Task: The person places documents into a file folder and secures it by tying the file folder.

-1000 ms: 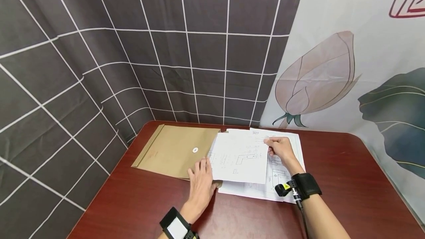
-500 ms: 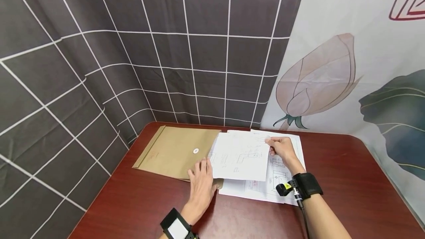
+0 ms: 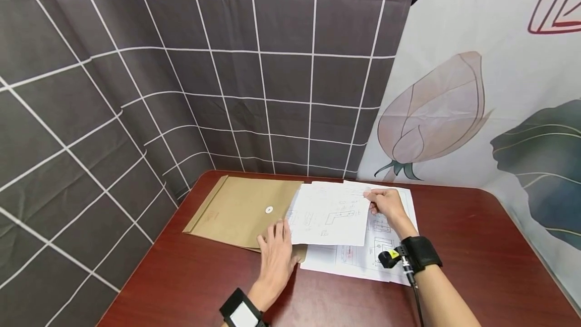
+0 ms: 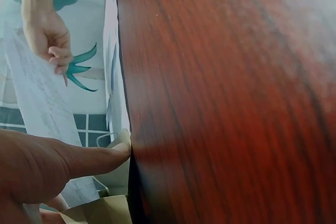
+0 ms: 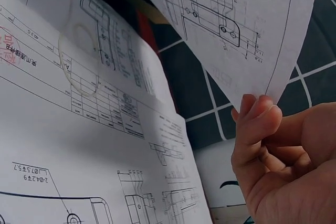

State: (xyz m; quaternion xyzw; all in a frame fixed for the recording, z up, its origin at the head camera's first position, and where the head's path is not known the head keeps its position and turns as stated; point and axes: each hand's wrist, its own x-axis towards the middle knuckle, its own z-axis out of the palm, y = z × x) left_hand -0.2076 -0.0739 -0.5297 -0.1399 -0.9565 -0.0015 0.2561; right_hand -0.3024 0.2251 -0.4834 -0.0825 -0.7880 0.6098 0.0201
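White sheet (image 3: 331, 218), long axis sideways (raised rightward)

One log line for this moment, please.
right hand: pinches raised sheet by corner | left hand: touches envelope | other sheets: on table, partly beneath it

We appear to be in an office: a glossy reddish-brown wood-grain tabletop (image 3: 476, 236) bears a rectangular tan paper envelope (image 3: 240, 211) and white paper sheets (image 3: 375, 238) of technical drawings, backed by dark-grey, white-gridded cloth (image 3: 286, 77) and white, flower-printed cloth (image 3: 499, 59).
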